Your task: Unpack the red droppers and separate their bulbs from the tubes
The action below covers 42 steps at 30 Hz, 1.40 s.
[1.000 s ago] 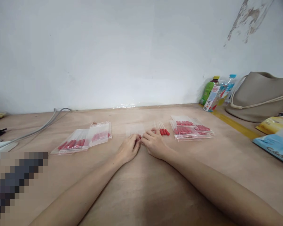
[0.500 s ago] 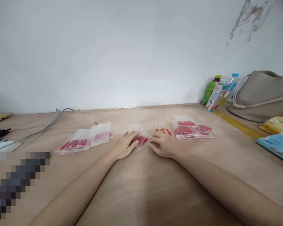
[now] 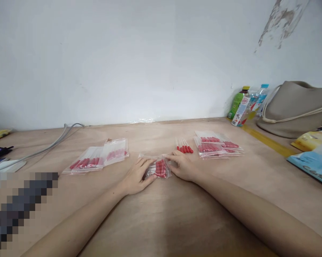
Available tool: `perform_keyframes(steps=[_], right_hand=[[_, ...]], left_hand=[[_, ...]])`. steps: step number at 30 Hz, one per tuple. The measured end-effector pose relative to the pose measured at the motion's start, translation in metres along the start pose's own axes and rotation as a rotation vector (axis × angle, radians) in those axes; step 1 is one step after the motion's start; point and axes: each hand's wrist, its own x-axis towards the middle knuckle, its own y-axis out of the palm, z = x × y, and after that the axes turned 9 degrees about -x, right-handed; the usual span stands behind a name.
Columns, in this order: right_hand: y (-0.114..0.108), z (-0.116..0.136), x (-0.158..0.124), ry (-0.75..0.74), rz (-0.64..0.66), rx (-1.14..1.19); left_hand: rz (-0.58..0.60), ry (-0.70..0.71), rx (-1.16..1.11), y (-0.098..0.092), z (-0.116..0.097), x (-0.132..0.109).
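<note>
A small clear plastic bag with red-handled sticks inside lies on the wooden table, held between both hands. My left hand rests on the bag's left side, fingers curled over it. At the bag's right edge my right hand pinches it with its fingertips. A few loose red-handled sticks lie just beyond my right hand. Filled bags are stacked at the right, and more filled bags lie at the left.
Grey cables run along the back left of the table. Bottles stand against the wall at back right beside a beige bag. Blue and yellow packets lie at the right edge. A blurred patch covers the lower left.
The bag was flat beyond my fingertips, was then lifted and turned, and now lies nearer to me with both hands on it. My right hand left the loose sticks.
</note>
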Motion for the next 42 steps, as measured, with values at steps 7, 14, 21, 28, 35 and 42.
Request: perform_keyframes(steps=[7,14,21,28,35,42], right_hand=[[-0.01,0.001,0.002,0.013,0.124,0.014],[-0.003,0.004,0.011,0.14,0.225,0.006],[0.011,0.002,0.012,0.289,0.192,0.323],[0.007,0.004,0.017,0.32,0.258,0.372],[-0.009,0.014,0.017,0.251,0.3,0.311],[-0.015,0.008,0.019,0.347,0.328,0.379]], left_hand=[[-0.059,-0.081,-0.022,0.001,0.009,-0.001],[-0.036,-0.113,-0.086,0.001,0.012,-0.001],[-0.078,-0.107,-0.088,0.001,0.009,-0.001],[-0.072,-0.091,-0.08,0.002,0.011,-0.002],[-0.042,-0.091,-0.067,-0.001,0.008,0.0],[-0.038,-0.085,-0.075,-0.001,0.007,0.001]])
